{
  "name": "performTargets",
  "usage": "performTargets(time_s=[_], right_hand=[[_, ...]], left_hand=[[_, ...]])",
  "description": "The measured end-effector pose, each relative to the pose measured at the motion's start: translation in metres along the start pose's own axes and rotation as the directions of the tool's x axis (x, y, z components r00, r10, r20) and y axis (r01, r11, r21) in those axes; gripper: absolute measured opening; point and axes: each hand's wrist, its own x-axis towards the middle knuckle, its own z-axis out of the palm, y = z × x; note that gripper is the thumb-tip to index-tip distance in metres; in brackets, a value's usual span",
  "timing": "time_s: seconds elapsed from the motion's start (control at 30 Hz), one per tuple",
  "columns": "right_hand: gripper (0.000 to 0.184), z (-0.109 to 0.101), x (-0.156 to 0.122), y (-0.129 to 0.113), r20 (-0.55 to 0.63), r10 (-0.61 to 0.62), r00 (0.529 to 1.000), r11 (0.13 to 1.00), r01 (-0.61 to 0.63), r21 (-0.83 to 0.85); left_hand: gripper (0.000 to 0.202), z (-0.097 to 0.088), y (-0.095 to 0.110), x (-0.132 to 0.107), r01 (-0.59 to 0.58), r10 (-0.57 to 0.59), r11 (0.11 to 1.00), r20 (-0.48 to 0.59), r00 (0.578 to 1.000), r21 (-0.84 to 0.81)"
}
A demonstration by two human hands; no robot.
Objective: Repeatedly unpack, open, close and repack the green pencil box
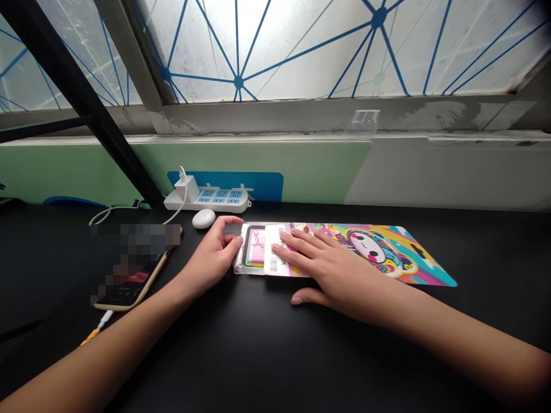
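A clear plastic blister pack (252,248) lies on the black desk, with a pink item (257,248) inside it. A white card (274,251) with a barcode overlaps its right part. My left hand (213,255) is curled against the pack's left edge, fingertips touching it; whether it grips the pack is hidden. My right hand (318,267) rests palm down with fingers spread across the card and the mat beside it. Under that hand lies a colourful cartoon mouse mat (379,252), its left end running beneath the card.
A white oval object (204,218), perhaps a wireless mouse, sits behind my left hand. To the left lie a gold-edged smartphone (129,281), partly blurred, and a yellow cable (97,330). A white power strip (206,199) with a plugged-in charger stands against the wall.
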Motion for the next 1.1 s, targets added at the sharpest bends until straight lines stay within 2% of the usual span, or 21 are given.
performTargets(time_s=[0.17, 0.27, 0.43, 0.63, 0.73, 0.87, 0.93, 0.97, 1.03, 1.1], right_hand=[[0.065, -0.001, -0.051, 0.027, -0.038, 0.099, 0.994, 0.995, -0.1, -0.03], [0.056, -0.002, -0.071, 0.033, -0.078, 0.137, 0.987, 0.989, -0.141, -0.045], [0.053, -0.003, -0.076, 0.029, -0.078, 0.137, 0.988, 0.988, -0.142, -0.063], [0.053, -0.008, -0.083, 0.036, -0.056, 0.143, 0.988, 0.987, -0.146, -0.063], [0.052, -0.012, -0.09, 0.042, -0.063, 0.136, 0.989, 0.989, -0.14, -0.054], [0.052, -0.014, -0.089, 0.039, -0.084, 0.136, 0.987, 0.988, -0.142, -0.067], [0.051, -0.01, -0.083, 0.033, -0.107, 0.14, 0.984, 0.983, -0.151, -0.102], [0.05, -0.008, -0.079, 0.031, -0.116, 0.137, 0.984, 0.981, -0.151, -0.121], [0.051, -0.003, -0.071, 0.025, -0.126, 0.131, 0.983, 0.978, -0.149, -0.147], [0.054, 0.001, -0.063, 0.021, -0.131, 0.125, 0.983, 0.976, -0.146, -0.163]], left_hand=[[0.04, -0.001, 0.002, 0.001, 0.006, -0.006, 1.0, -0.013, 1.0, 0.013], [0.035, -0.006, 0.004, 0.002, -0.009, 0.012, 0.996, -0.031, 0.999, 0.094], [0.031, -0.02, 0.005, 0.004, 0.001, 0.016, 0.97, -0.068, 0.998, 0.243], [0.04, -0.038, 0.007, 0.012, 0.036, 0.009, 0.977, -0.208, 0.978, 0.211], [0.032, -0.049, 0.006, 0.016, 0.033, 0.061, 0.907, -0.207, 0.976, 0.42], [0.029, -0.059, -0.001, 0.019, 0.015, 0.142, 0.713, -0.166, 0.976, 0.701], [0.032, -0.058, -0.001, 0.017, -0.051, 0.27, 0.629, -0.157, 0.95, 0.775], [0.032, -0.055, 0.001, 0.016, -0.104, 0.362, 0.59, -0.147, 0.921, 0.801], [0.033, -0.045, 0.005, 0.011, -0.246, 0.537, 0.506, -0.078, 0.84, 0.826], [0.034, -0.031, 0.007, 0.006, -0.398, 0.635, 0.399, 0.064, 0.77, 0.826]])
